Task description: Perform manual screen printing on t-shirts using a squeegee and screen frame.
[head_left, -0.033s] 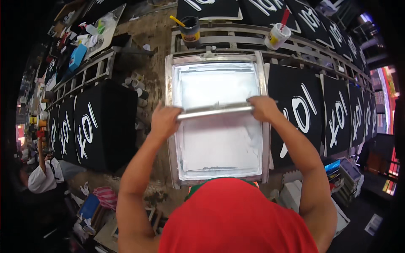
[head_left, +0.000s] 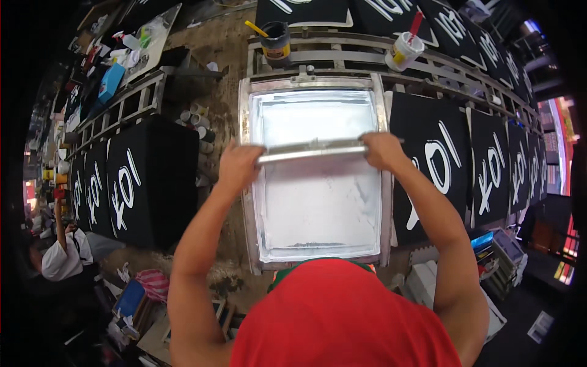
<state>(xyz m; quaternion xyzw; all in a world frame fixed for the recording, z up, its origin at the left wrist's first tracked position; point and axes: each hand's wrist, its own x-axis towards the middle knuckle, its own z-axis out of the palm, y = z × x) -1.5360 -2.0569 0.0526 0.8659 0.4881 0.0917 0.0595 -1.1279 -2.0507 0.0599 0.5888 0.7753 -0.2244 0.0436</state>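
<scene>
A metal-framed printing screen (head_left: 246, 202) coated in white ink lies flat in front of me. A long metal squeegee bar (head_left: 312, 151) spans its width about a third of the way down. My left hand (head_left: 238, 165) grips the bar's left end and my right hand (head_left: 382, 150) grips its right end. Both forearms reach up from the lower edge over my red shirt (head_left: 342, 318).
Black panels with white printed marks lie to the right (head_left: 437, 165) and the left (head_left: 131, 186). A dark ink pot (head_left: 276, 40) with a yellow stick and a white cup (head_left: 403, 50) with a red stick stand on the rail behind. Another person (head_left: 61, 257) sits at lower left.
</scene>
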